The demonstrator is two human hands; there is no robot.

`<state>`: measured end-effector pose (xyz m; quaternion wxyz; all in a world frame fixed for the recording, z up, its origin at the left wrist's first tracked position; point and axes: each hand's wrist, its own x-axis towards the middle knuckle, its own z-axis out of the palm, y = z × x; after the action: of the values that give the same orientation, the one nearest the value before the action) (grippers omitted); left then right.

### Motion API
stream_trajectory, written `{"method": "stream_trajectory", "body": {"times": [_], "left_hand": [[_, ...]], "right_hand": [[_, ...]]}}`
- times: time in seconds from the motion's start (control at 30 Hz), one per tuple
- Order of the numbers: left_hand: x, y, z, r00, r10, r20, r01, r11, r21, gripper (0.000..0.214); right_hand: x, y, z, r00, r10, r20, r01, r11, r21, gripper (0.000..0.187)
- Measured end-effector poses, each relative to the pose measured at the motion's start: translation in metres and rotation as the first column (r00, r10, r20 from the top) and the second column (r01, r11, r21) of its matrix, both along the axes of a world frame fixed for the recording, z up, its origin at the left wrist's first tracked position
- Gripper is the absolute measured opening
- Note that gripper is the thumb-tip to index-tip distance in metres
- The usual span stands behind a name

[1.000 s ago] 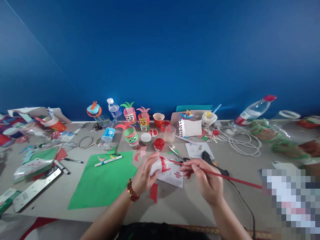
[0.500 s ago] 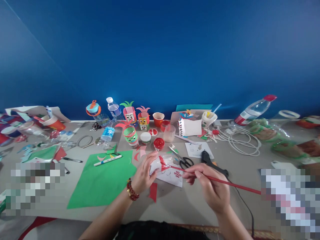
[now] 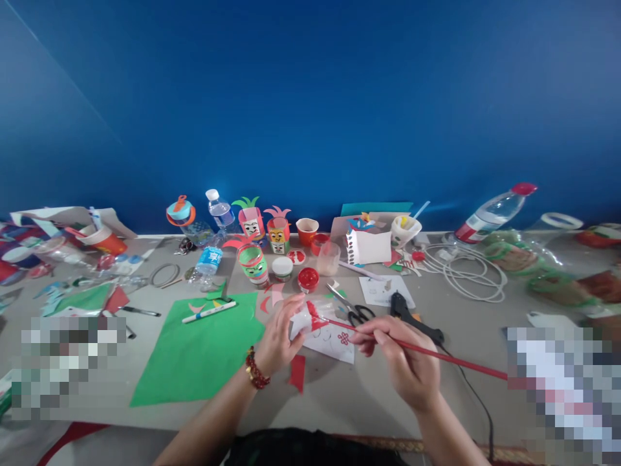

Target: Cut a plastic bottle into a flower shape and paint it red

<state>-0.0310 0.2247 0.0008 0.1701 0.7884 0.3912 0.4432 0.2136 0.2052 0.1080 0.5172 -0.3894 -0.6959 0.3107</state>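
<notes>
My left hand [image 3: 281,334] is closed around the near end of a clear plastic cup or cut bottle piece [image 3: 328,310], which lies on its side. A band of wet-looking red paint runs across its wall. Pinched in my right hand [image 3: 410,366] is a long red paintbrush [image 3: 468,366], its tip against the painted band. Under the plastic piece lies a white sheet with a drawing [image 3: 334,350], including a red knot-like figure. An opened pot of red paint [image 3: 308,280] stands just beyond, beside a white-lidded jar [image 3: 282,268].
Scissors [image 3: 359,314] and a black glue gun [image 3: 412,318] lie close to my right hand, its cord trailing forward. Green felt-like sheet [image 3: 194,359] with a marker [image 3: 208,311] spreads at left. Decorated face cups [image 3: 253,264], bottles and a white cable coil [image 3: 473,278] line the back.
My right hand and the paintbrush have shifted slightly left, the tip still on the red band. My left hand and the plastic piece stay nearly in place.
</notes>
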Motion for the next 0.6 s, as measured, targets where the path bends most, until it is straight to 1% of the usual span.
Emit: {"method": "stream_trajectory", "body": {"times": [0.17,0.3,0.43,0.6], "left_hand": [[0.0002,0.0010,-0.0011,1.000,-0.022,0.014,0.022,1.000,0.001,0.071],[0.0003,-0.0003,-0.0006,0.999,-0.019,0.032,0.020,0.999,-0.037,0.066],[0.0008,-0.0005,-0.0013,0.997,-0.026,0.075,0.031,0.996,-0.078,0.065],[0.0023,0.0008,-0.0021,0.993,-0.043,0.110,0.048,0.998,-0.038,0.069]], "right_hand": [[0.0037,-0.0051,-0.0005,1.000,-0.011,0.003,0.011,1.000,0.004,0.026],[0.0011,-0.0019,-0.0006,1.000,-0.024,-0.006,0.024,0.999,0.028,0.025],[-0.0022,0.0006,0.0009,1.000,-0.008,0.005,0.008,1.000,0.026,0.025],[0.0004,-0.0053,0.0054,0.999,-0.009,0.039,0.008,1.000,0.021,0.026]]}}
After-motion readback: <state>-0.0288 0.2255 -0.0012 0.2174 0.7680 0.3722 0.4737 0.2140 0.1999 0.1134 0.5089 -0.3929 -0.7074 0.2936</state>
